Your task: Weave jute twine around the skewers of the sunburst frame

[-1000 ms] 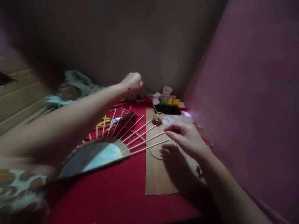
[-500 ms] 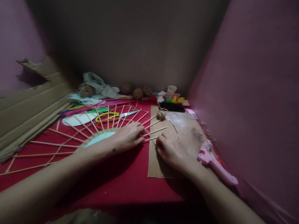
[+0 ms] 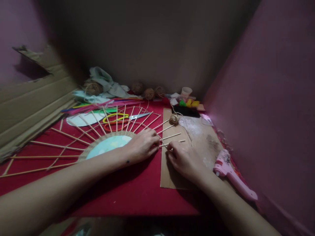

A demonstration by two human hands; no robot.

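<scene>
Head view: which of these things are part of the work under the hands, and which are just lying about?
In use:
left hand
right hand
round disc
wooden sticks
small twine ball

Lying about:
scissors
pink glue gun
cup
cloth

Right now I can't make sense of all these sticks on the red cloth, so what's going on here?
A person is working at a round disc with thin wooden sticks fanning out from its rim, lying on a red cloth. The left hand rests on the disc's right edge, and the right hand, on a cardboard sheet, pinches at the sticks' tips. A small twine ball lies just beyond them, scissors lie behind the sticks, and a pink glue gun lies to the right.
</scene>
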